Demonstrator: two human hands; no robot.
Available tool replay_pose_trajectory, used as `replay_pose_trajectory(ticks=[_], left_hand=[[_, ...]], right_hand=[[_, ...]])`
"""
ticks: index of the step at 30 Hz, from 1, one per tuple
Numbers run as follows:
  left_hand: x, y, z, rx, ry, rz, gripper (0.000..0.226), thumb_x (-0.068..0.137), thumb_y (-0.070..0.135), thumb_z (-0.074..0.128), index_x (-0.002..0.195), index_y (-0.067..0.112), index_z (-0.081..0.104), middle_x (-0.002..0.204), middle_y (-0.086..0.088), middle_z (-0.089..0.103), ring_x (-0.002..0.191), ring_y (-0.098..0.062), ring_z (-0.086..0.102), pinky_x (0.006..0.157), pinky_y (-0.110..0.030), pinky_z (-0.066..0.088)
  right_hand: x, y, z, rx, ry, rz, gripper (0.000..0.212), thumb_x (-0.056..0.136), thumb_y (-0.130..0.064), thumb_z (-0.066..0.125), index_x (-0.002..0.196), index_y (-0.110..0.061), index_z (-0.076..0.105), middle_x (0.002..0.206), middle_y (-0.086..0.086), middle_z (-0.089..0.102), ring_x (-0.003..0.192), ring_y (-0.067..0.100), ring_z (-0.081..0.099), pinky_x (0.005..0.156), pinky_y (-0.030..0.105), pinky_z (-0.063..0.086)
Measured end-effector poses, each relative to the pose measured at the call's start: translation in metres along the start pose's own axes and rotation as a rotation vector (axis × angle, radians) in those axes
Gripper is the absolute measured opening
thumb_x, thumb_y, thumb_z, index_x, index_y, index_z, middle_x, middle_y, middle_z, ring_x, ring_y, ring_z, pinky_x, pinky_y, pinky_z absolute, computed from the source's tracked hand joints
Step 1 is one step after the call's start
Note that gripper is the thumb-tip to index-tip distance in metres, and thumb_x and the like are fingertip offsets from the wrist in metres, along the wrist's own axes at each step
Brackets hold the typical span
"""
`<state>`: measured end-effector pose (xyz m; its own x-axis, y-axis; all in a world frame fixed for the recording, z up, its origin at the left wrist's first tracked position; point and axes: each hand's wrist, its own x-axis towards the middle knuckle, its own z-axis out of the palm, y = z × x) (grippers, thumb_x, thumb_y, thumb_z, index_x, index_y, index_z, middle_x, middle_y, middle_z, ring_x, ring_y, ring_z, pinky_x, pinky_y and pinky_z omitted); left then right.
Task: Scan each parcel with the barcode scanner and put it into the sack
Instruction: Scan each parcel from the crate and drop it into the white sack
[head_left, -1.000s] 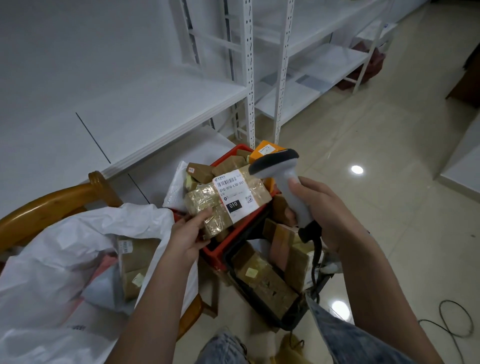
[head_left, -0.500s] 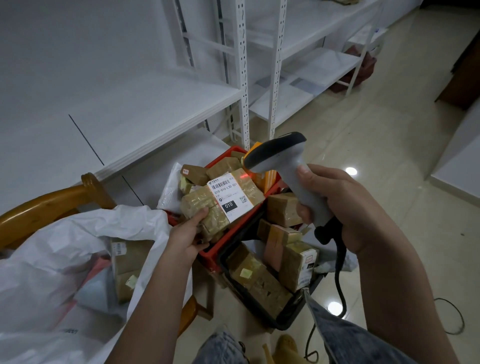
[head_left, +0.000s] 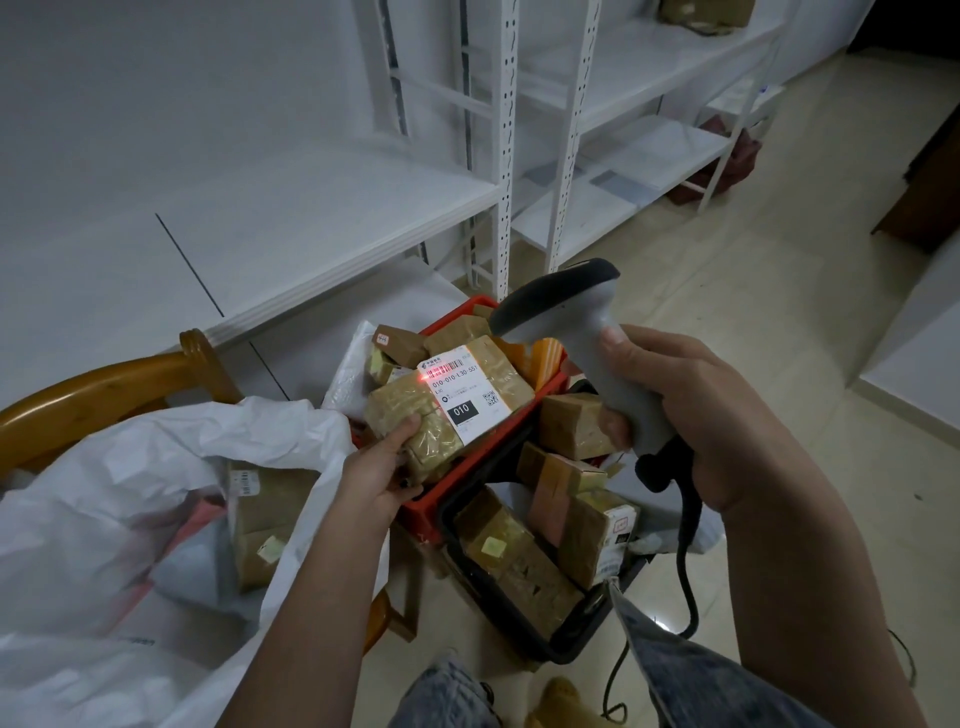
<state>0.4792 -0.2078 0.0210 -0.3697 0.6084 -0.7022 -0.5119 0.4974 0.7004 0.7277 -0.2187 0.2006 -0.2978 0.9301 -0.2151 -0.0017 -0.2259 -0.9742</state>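
The left hand (head_left: 379, 478) grips the near end of a tape-wrapped brown parcel (head_left: 447, 405), holding it above the red crate (head_left: 457, 493) with its white label facing up. The right hand (head_left: 691, 410) is wrapped around the handle of the grey barcode scanner (head_left: 582, 332), whose dark head points down and left at the parcel; a red line of light falls across the barcode at the far end of the label. At near left the white sack (head_left: 130, 467) lies open over a wooden chair (head_left: 104, 389), with boxes already inside. A black crate (head_left: 545, 639) of more parcels sits just right of the red one.
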Motion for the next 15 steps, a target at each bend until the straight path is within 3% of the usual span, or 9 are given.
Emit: replay_pose_trajectory(ticks=[7,12,15], left_hand=[[-0.003,0.009,-0.04,-0.182,0.041,0.054,0.037,0.077,0.034,0.08,0.101,0.018,0.058,0.107,-0.006,0.065,0.102,-0.025,0.061,0.073,-0.044,0.054],[-0.008,0.022,-0.09,-0.536,0.147,0.102,0.056,0.091,0.047,0.061,0.138,0.022,0.042,0.116,-0.003,0.056,0.107,-0.026,0.054,0.098,-0.052,0.048],[-0.005,0.026,-0.124,-0.712,0.238,0.111,0.056,0.095,0.048,0.055,0.141,0.018,0.043,0.128,-0.011,0.057,0.112,-0.032,0.056,0.093,-0.05,0.051]], right_hand=[[0.01,0.005,0.037,-0.052,-0.112,0.019,0.031,0.099,-0.031,0.05,0.11,-0.006,0.066,0.055,-0.009,0.061,0.045,0.011,0.049,0.041,0.019,0.039],[0.024,0.012,0.071,-0.108,-0.137,0.045,0.035,0.102,-0.036,0.049,0.112,-0.006,0.065,0.05,0.001,0.055,0.04,0.011,0.051,0.039,0.02,0.039],[0.032,0.017,0.093,-0.061,-0.173,0.052,0.032,0.101,-0.034,0.051,0.11,-0.007,0.066,0.058,0.006,0.055,0.043,0.012,0.052,0.04,0.02,0.04]])
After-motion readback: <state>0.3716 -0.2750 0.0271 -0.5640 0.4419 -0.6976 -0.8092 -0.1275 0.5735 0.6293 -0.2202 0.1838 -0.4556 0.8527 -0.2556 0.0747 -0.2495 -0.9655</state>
